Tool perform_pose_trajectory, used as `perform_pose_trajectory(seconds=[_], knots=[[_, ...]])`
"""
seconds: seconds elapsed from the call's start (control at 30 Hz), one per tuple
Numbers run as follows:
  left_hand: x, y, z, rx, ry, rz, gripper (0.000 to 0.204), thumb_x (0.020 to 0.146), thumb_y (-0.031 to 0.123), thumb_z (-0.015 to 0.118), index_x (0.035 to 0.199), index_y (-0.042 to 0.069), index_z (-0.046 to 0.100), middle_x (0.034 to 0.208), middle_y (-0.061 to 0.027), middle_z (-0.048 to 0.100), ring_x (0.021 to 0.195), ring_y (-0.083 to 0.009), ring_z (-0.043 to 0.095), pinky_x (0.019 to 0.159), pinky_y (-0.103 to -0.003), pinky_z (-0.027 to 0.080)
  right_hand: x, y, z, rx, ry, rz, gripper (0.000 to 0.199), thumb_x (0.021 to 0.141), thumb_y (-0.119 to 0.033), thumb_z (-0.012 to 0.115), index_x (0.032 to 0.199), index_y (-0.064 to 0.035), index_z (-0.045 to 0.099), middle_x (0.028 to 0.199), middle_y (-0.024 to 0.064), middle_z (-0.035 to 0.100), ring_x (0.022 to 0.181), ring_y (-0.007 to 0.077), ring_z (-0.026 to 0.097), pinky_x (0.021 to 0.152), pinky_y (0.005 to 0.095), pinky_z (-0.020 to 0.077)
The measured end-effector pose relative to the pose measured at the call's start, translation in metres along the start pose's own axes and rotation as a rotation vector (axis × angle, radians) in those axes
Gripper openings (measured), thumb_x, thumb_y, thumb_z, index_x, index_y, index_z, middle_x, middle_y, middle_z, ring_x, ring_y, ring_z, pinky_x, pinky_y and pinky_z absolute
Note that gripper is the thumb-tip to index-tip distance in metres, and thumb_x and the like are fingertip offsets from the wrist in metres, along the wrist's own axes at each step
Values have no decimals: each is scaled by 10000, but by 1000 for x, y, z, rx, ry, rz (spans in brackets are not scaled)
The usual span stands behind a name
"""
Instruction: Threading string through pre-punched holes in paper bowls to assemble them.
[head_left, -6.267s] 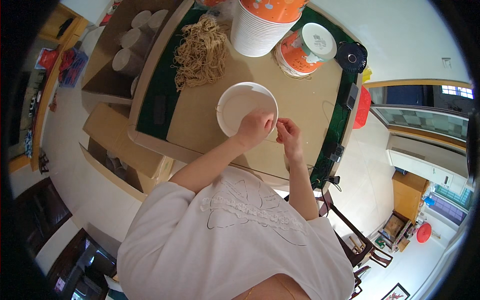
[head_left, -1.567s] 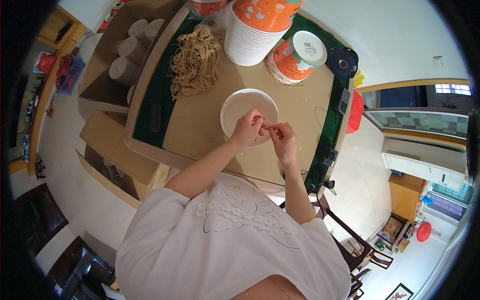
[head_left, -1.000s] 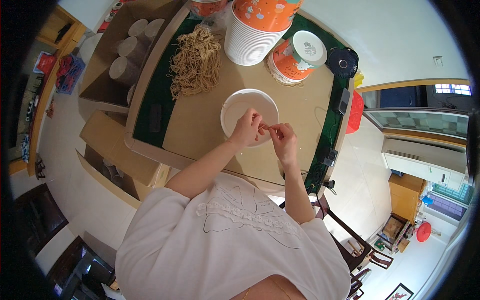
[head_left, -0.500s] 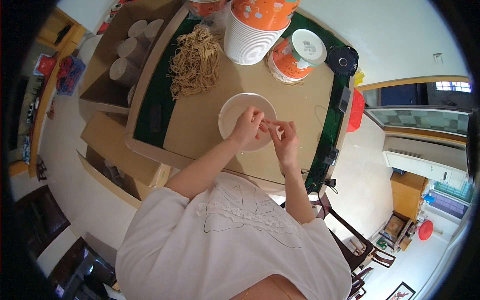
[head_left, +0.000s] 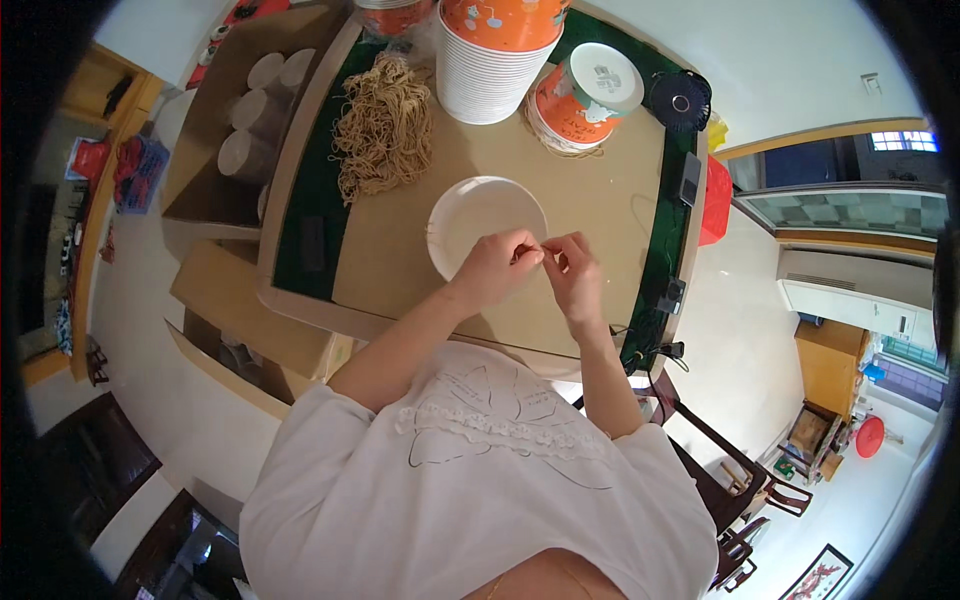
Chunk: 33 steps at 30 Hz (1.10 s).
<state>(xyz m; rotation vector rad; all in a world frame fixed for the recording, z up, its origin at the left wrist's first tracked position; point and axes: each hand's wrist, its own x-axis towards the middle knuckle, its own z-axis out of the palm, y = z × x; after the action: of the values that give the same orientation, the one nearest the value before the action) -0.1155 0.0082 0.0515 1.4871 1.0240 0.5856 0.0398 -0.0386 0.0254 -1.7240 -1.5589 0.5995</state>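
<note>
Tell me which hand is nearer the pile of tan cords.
Left. The left hand sits over the white bowl, on the side toward the tan cords; the right hand is farther away.

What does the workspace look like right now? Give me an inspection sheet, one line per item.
Surface: tan table top with a dark green border, seen from above.
Job's things: white bowl-shaped lid lying flat in front of the person.
Clutter: heap of tan strings; tall stack of orange and white paper tubs; a second, lidded tub; a round black object at the far corner.
Hands: left hand and right hand meet fingertip to fingertip at the lid's near edge; what they pinch is too small to tell.
Cables: nothing seen clearly.
Surroundings: open cardboard box of white cups on the left; pale floor; dark chairs on the right.
</note>
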Motion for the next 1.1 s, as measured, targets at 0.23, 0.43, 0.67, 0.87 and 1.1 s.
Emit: perform_pose_trajectory(seconds=[0.23, 0.43, 0.67, 0.87, 1.1], knots=[[3, 5, -2, 8, 61, 80, 125, 828, 132, 595, 825, 7, 596, 659, -35, 566, 579, -83, 497, 551, -251, 428, 0, -16, -2, 97, 31, 37, 164, 724, -7, 678, 877, -40, 630, 867, 80, 577, 570, 141, 519, 518, 255, 450], [0, 7, 2, -17, 37, 58, 132, 827, 139, 602, 813, 8, 597, 653, -33, 560, 575, -84, 496, 547, -251, 428, 0, -12, 0, 150, 14, -11, 163, 726, 6, 671, 876, -34, 625, 877, 79, 573, 579, 145, 519, 524, 261, 454], [-2, 10, 3, -28, 48, 83, 107, 823, 112, 605, 810, 6, 595, 641, -20, 551, 570, -63, 481, 531, -232, 414, -2, -16, -4, 126, 52, -85, 137, 727, 41, 645, 848, -17, 616, 806, 86, 580, 627, 179, 549, 570, 283, 460], [-13, 27, 1, -142, -90, 94, 104, 828, 100, 598, 806, -1, 595, 660, -1, 544, 596, -43, 461, 536, -215, 397, -5, 5, 3, 73, 71, -50, 110, 727, 49, 638, 818, -11, 618, 765, 87, 567, 640, 189, 563, 567, 286, 455], [-15, 34, -28, -245, 44, 11, 91, 798, 99, 629, 837, 16, 628, 739, 0, 602, 628, -68, 519, 577, -225, 431, -6, 14, 8, 87, 160, -18, 102, 730, 49, 606, 812, -10, 592, 778, 88, 569, 700, 207, 580, 589, 295, 458]])
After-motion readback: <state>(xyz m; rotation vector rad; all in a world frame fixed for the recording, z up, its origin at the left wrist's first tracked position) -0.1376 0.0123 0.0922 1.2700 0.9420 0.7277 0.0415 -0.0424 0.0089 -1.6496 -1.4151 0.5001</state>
